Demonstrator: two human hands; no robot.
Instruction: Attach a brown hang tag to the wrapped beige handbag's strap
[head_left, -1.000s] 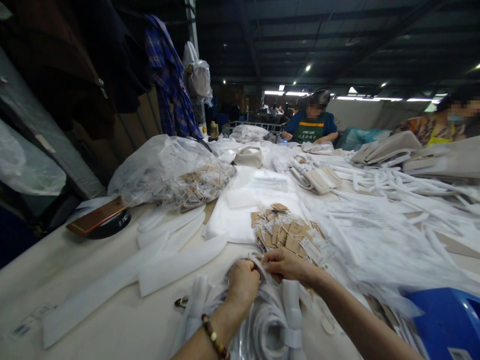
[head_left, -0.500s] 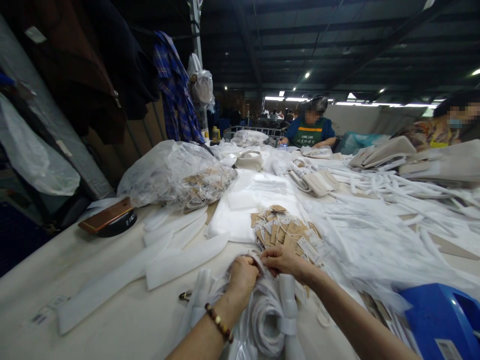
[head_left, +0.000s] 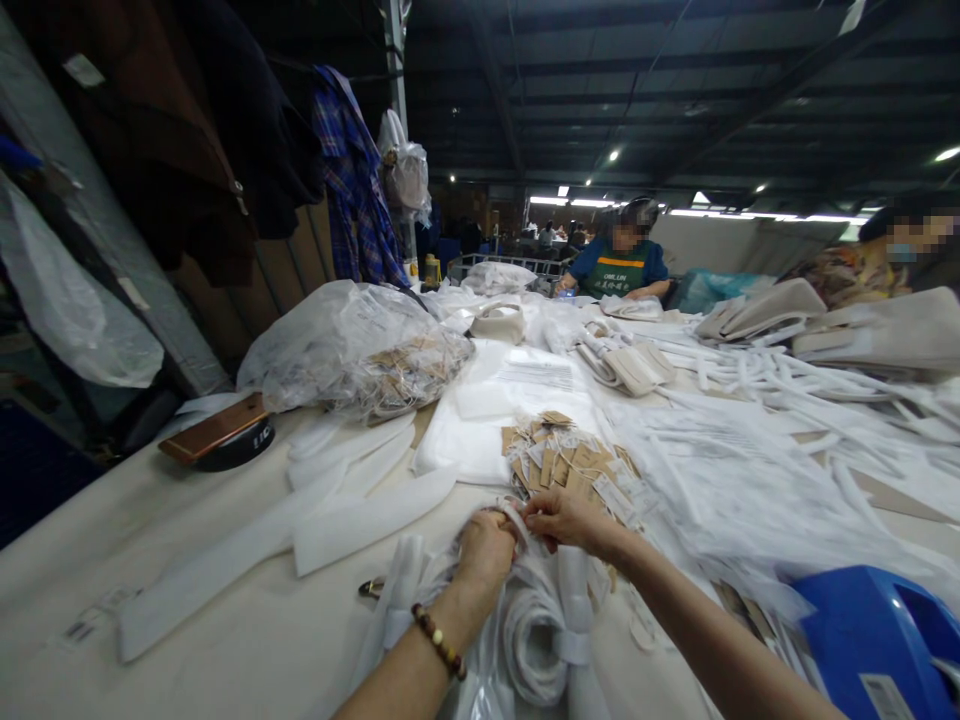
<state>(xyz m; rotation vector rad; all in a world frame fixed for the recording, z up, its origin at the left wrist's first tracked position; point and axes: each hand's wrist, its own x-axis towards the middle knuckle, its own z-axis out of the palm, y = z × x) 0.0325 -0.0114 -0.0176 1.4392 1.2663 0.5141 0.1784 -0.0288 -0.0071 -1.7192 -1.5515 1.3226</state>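
My left hand [head_left: 484, 548], with a beaded bracelet at the wrist, is closed around the top of a pale strap [head_left: 517, 520]. From the other side, my right hand [head_left: 566, 518] pinches the same strap with thumb and fingers; the exact point of contact is hidden. Below my hands lies a bundle wrapped in white foam and clear plastic, with a rolled-up band [head_left: 538, 640] at its front. White foam rolls [head_left: 576, 620] stand along its sides. Just beyond my right hand is a heap of brown tags [head_left: 562, 462] with strings.
White foam strips [head_left: 367, 525] lie to the left, near a brown and black case [head_left: 217, 435]. A plastic bag of tags [head_left: 360, 345] sits behind them. At right are foam sheets [head_left: 720, 460] and a blue plastic object [head_left: 874, 640]. Two people work across the table [head_left: 247, 600].
My hands stay at the strap with hardly any movement. The view has shifted very slightly, and the person at the far right has moved a little.
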